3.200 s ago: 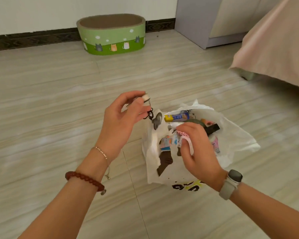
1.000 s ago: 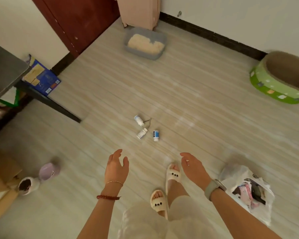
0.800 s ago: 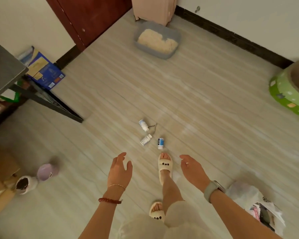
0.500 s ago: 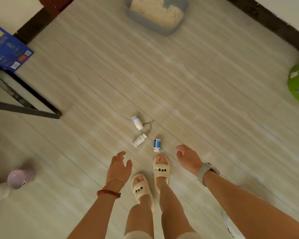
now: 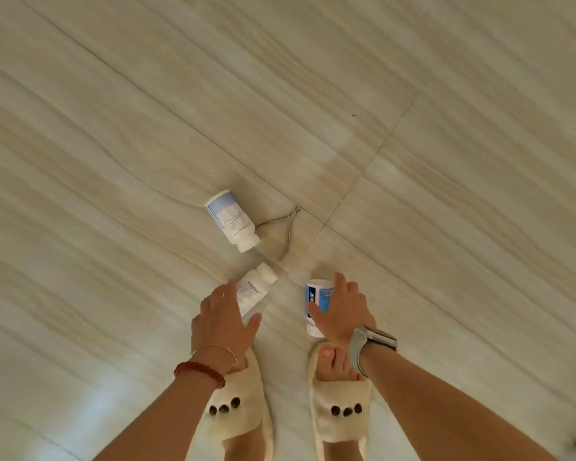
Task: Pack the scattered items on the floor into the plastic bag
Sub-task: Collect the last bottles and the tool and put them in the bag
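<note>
Both hands spread their fingers: left hand (image 5: 223,319) over a white plastic bottle (image 5: 254,291), right hand (image 5: 341,309) over a blue-labelled white bottle (image 5: 316,299) on the pale tiled floor (image 5: 446,161).

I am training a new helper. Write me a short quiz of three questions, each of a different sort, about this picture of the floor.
1. How many bottles lie on the floor?
2. True or false: the left hand reaches over the blue-labelled bottle.
3. Which thing lies beside the farthest bottle? A) metal nail nippers B) a spoon C) a key

Key:
1. Three.
2. False: the right hand reaches over it; the left hand is over the white-labelled bottle.
3. A
</note>
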Available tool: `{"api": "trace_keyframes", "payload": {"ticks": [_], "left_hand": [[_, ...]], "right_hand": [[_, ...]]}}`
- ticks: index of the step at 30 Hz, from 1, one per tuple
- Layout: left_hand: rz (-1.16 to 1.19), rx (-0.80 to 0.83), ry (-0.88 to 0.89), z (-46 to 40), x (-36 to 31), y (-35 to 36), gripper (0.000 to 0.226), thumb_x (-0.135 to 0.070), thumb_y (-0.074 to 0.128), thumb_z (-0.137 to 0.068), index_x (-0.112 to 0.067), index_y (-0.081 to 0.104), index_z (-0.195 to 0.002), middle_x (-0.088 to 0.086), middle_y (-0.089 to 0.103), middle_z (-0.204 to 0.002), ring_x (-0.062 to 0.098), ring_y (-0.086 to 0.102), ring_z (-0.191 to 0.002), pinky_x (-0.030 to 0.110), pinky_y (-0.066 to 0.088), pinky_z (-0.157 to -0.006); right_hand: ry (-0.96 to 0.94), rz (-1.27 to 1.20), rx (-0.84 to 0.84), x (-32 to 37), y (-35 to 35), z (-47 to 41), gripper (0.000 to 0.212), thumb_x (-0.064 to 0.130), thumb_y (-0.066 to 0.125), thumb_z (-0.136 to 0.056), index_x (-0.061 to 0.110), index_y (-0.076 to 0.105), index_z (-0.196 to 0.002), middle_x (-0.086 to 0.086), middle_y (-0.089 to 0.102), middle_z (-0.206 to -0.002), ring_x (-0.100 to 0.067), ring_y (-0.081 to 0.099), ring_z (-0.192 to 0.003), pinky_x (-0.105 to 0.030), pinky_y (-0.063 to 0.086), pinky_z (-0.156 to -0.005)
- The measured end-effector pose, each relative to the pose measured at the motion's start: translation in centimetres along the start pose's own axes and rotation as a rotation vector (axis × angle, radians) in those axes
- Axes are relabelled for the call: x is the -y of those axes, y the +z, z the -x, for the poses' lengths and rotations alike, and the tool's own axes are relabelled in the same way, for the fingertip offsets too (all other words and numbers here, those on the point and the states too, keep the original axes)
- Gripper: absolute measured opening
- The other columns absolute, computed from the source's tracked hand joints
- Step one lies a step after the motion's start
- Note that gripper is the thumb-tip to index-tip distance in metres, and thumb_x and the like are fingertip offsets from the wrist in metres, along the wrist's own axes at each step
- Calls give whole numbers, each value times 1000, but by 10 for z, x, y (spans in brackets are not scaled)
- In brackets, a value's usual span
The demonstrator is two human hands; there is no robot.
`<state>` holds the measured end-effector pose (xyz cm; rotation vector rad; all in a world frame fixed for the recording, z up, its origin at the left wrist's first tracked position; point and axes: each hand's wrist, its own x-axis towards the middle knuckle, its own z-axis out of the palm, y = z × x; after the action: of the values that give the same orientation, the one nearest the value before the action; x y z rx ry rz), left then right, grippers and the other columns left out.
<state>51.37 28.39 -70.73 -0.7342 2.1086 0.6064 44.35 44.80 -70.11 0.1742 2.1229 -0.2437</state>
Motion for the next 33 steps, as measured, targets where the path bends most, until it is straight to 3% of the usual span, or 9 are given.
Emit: {"api": "trace_keyframes", "payload": {"ticks": [4, 9, 11, 15, 18, 22, 27, 31, 33], "left_hand": [[-111, -118, 60, -44, 2, 38, 71, -42, 60, -81, -14, 27, -136, 8, 41, -132, 26, 41, -119, 37, 40, -92], [280, -30, -77, -30, -8, 15, 48, -33, 67, -75, -10, 48, -113, 7, 56, -108, 24, 54, -88, 32, 44, -73], [367, -24, -81, -3, -18, -6, 45, -26, 69, -75, -8, 48, -112, 7, 55, -105, 21, 51, -85, 29, 40, -74], [338, -18, 68, 55, -48, -63, 37, -22, 70, -74, -17, 49, -104, -2, 54, -95, 16, 53, -82, 25, 39, -71], [273, -23, 183, 103, -82, -105, 31, -24, 70, -74, -28, 45, -92, -14, 51, -82, 9, 53, -76, 20, 39, -65], [249, -36, 323, 181, -147, -154, 28, -21, 71, -73, -32, 46, -80, -9, 56, -80, 13, 55, -73, 21, 42, -62], [243, 7, 504, 296, -230, -176, 33, -19, 73, -72, -19, 53, -99, 1, 60, -92, 21, 58, -85, 26, 41, -72], [149, 84, 616, 386, -280, -150, 49, -20, 72, -73, -15, 51, -118, 0, 56, -110, 19, 55, -98, 28, 40, -82], [102, 175, 671, 432, -299, -124, 48, -18, 73, -73, -18, 51, -116, -1, 55, -111, 16, 53, -97, 26, 38, -81]], "right_hand": [[56, -183, -43, -4, 46, -36, 51, 38, 56, -83, 13, 35, -121, -6, 46, -120, -27, 49, -109, -37, 47, -82], [65, -506, 11, -1, 42, -9, 46, 25, 62, -79, 15, 38, -117, -4, 53, -114, -24, 55, -99, -37, 49, -83], [101, -651, 12, -4, 19, 17, 48, 19, 64, -80, 14, 36, -118, -3, 53, -108, -21, 53, -90, -32, 49, -77], [33, -592, -8, -23, -46, 79, 43, 23, 64, -80, 19, 34, -111, -1, 49, -98, -18, 53, -80, -24, 45, -61], [0, -567, -73, -46, -101, 128, 41, 26, 62, -78, 23, 35, -110, -6, 57, -104, -24, 60, -87, -36, 53, -72], [40, -713, -255, -80, -175, 205, 50, 20, 63, -81, 14, 37, -124, -7, 52, -109, -28, 55, -100, -37, 49, -81], [280, -1264, -544, -128, -228, 332, 45, 9, 65, -79, 9, 39, -115, -11, 47, -112, -22, 50, -91, -22, 40, -60], [503, -1508, -608, -182, -213, 425, 43, 19, 65, -80, 12, 39, -114, -7, 52, -102, -22, 52, -77, -25, 39, -56], [593, -1588, -646, -215, -195, 464, 43, 19, 65, -80, 12, 40, -114, -9, 54, -102, -25, 54, -81, -30, 41, -63]]}}
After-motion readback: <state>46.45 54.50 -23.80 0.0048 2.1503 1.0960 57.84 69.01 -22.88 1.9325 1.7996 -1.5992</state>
